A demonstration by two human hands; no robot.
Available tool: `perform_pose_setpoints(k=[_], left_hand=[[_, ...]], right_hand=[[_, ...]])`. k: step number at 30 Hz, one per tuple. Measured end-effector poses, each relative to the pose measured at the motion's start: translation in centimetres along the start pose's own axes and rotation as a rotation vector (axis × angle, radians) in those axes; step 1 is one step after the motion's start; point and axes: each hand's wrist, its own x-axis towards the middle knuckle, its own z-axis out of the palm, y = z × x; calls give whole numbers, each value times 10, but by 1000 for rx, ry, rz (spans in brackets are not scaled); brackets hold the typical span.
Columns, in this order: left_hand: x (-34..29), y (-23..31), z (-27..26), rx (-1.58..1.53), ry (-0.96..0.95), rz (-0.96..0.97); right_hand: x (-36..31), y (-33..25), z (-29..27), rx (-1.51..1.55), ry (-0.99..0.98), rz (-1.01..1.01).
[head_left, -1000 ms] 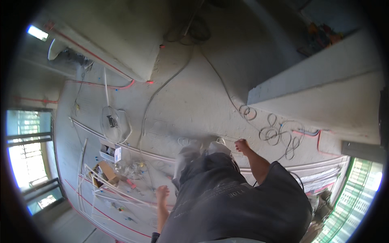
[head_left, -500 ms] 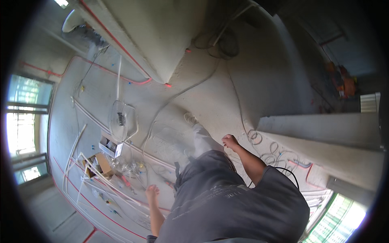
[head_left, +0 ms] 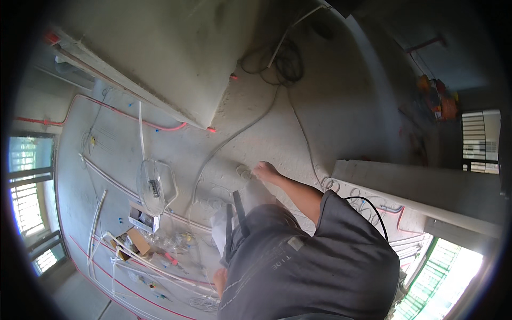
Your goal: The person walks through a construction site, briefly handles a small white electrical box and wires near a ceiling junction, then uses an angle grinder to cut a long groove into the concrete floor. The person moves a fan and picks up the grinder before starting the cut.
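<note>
Looking bendy, the gray cable [head_left: 213,150] seems best held midway; right hand [head_left: 262,171] is curled, left hand [head_left: 220,278] I can't tell.

We find the interior of a building under construction. We note a bare, dusty floor [head_left: 253,140], a raw grey wall [head_left: 165,58], red conduit [head_left: 114,109] running across the floor, loose white pipes [head_left: 113,181], coiled cable [head_left: 290,64] and an open cardboard box [head_left: 140,241]. Orange items [head_left: 447,108] in the dim right-hand corner we cannot identify with confidence.
</note>
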Motion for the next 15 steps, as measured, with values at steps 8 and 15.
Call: perform_pose_setpoints(k=[8,15], left_hand=[[82,-49,-183,-1056,52,-668],[152,-109,-279,-1031,160,-718]], right_hand=[[-56,38,55,90,7,236],[-143,94,106,83,108,408]])
